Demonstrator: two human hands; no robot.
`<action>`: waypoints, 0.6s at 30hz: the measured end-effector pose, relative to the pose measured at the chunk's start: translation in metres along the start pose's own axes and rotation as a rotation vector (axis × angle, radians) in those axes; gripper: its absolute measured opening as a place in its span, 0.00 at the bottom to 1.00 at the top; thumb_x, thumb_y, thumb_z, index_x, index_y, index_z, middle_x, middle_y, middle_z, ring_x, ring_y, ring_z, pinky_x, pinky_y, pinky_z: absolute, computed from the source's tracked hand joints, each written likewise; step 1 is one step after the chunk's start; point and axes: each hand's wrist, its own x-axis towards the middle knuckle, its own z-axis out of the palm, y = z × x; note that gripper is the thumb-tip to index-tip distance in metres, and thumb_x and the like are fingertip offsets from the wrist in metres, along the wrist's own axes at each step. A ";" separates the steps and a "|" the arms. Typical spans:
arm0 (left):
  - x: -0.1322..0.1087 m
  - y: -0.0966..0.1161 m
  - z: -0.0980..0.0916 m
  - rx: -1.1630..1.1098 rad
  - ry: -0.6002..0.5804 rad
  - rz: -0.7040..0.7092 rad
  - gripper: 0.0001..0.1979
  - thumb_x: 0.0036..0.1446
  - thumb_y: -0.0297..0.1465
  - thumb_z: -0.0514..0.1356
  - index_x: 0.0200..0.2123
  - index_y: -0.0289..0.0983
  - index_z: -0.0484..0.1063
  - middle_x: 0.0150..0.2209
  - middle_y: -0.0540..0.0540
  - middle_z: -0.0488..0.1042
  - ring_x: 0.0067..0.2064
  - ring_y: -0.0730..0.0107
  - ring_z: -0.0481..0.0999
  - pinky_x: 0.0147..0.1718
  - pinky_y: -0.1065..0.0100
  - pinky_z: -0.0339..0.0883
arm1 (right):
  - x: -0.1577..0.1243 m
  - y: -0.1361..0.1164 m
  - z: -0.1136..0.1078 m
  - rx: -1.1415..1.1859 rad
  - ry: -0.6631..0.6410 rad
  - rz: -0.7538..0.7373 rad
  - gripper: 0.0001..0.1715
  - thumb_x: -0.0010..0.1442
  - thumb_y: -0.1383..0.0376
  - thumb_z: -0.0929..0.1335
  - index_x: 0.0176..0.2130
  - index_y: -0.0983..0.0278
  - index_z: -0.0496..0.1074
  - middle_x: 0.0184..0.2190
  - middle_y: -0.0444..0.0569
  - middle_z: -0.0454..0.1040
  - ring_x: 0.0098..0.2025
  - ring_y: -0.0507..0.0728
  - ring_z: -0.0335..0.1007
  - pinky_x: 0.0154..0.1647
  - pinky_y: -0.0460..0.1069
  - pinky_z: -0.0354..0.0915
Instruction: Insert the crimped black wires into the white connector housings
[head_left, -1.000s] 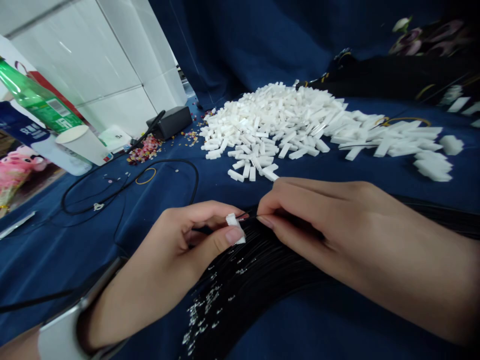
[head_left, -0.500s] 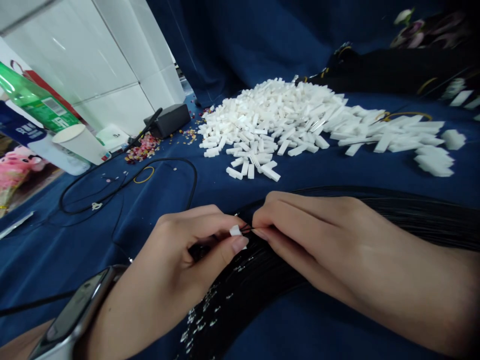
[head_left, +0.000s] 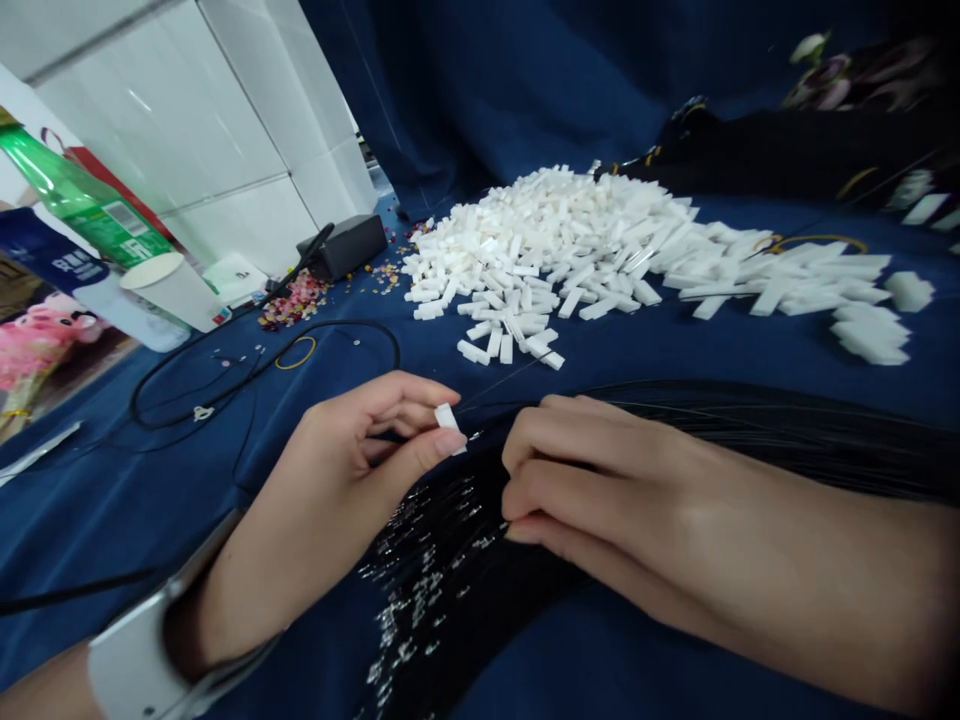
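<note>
Between the thumb and index finger of my left hand [head_left: 367, 450] is a small white piece [head_left: 448, 425]. A thin dark strand seems to run from it toward the right. My right hand [head_left: 585, 480] is closed, fingertips pinched together over the bundle of black strands [head_left: 480, 590]; whatever lies between them is too small to make out. Clear, shiny bits dot the strand ends below my hands. The bundle curves away to the right behind my right hand. Beyond it lies a large heap of white pieces [head_left: 555, 240].
Blue cloth [head_left: 420, 375] covers the surface. At the left are a green bottle [head_left: 90, 200], a paper cup [head_left: 169, 290], a black cable, a yellow rubber band [head_left: 296, 353] and pink plush flowers. A dark box [head_left: 345, 246] and colourful confetti lie behind.
My hands have moved apart. The left, with the white piece, went left and up; the right fingertips went lower onto the black bundle. The view has shifted slightly.
</note>
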 end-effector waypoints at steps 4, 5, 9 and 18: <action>-0.003 -0.002 0.000 -0.010 -0.053 -0.007 0.06 0.57 0.23 0.66 0.32 0.40 0.75 0.28 0.58 0.81 0.30 0.82 0.80 0.31 0.87 0.71 | 0.002 -0.001 0.000 0.198 0.000 0.164 0.12 0.68 0.73 0.62 0.35 0.65 0.72 0.37 0.44 0.70 0.35 0.45 0.65 0.35 0.41 0.63; -0.003 -0.002 0.000 -0.014 -0.068 -0.012 0.06 0.57 0.24 0.66 0.32 0.40 0.75 0.28 0.58 0.80 0.30 0.82 0.80 0.32 0.86 0.71 | 0.003 -0.002 -0.001 0.195 0.029 0.175 0.12 0.68 0.72 0.62 0.34 0.65 0.72 0.36 0.44 0.70 0.34 0.45 0.65 0.34 0.41 0.62; -0.004 0.000 0.000 -0.029 -0.099 -0.034 0.05 0.58 0.25 0.66 0.33 0.40 0.75 0.27 0.57 0.80 0.29 0.80 0.79 0.30 0.83 0.71 | 0.011 -0.002 -0.011 0.164 0.118 0.246 0.14 0.67 0.71 0.64 0.30 0.65 0.73 0.30 0.41 0.72 0.30 0.44 0.65 0.28 0.41 0.59; -0.008 0.005 0.003 -0.099 -0.162 -0.097 0.05 0.57 0.28 0.67 0.30 0.42 0.75 0.25 0.56 0.76 0.26 0.77 0.74 0.26 0.81 0.69 | 0.004 -0.003 -0.012 0.069 0.042 0.272 0.15 0.67 0.72 0.59 0.35 0.63 0.72 0.33 0.43 0.72 0.29 0.47 0.66 0.24 0.46 0.58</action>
